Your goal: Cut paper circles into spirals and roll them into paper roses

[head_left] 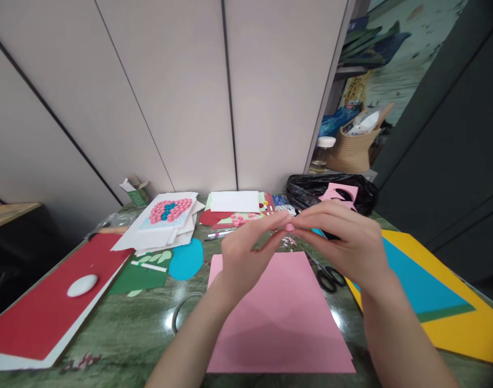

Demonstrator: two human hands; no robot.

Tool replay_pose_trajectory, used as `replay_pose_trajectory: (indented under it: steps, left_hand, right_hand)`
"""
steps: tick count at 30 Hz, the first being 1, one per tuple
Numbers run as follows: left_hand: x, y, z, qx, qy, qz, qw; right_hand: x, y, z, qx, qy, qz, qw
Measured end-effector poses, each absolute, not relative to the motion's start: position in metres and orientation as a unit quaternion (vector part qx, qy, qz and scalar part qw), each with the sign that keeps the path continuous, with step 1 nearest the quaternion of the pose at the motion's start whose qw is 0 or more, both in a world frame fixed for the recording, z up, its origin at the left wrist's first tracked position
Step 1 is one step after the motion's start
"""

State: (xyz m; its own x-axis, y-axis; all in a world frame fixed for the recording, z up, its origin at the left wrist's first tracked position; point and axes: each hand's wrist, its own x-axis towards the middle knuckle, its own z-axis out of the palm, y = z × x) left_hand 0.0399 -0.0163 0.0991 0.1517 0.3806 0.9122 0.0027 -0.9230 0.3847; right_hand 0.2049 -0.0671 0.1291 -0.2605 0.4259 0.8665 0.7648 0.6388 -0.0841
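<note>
Both hands are raised over a pink paper sheet [279, 318] that lies flat on the green marble table [121, 334]. My left hand [246, 253] and my right hand [343, 242] meet at the fingertips and pinch a tiny pink paper piece [289, 227] between them. Thumb and forefinger of each hand are closed on it. Black-handled scissors [326, 275] lie just under my right hand, beside the pink sheet.
A red sheet with a white oval object [82, 285] lies at the left. White papers carry a pink and blue rolled-paper pattern [170, 210]. Green and blue cutouts, pens, a black bag [331, 191] and yellow and blue sheets [432, 291] surround the work.
</note>
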Motion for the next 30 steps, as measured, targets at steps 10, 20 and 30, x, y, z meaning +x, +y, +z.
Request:
replay_pose_trajectory:
  steps: [10,20,30]
  left_hand:
    - [0.052,-0.026,0.1,0.608,0.143,0.692,0.364]
    - [0.055,-0.021,0.104,0.412,0.163,0.631,0.637]
    - [0.044,-0.017,0.112,0.345,0.106,0.534,0.764]
  right_hand:
    - [0.189,-0.062,0.124,-0.382,-0.734,-0.207,0.522]
    - [0.176,-0.056,0.111,-0.429,-0.69,-0.242,0.53]
    - [0.174,-0.036,0.106,-0.37,-0.548,0.517,0.544]
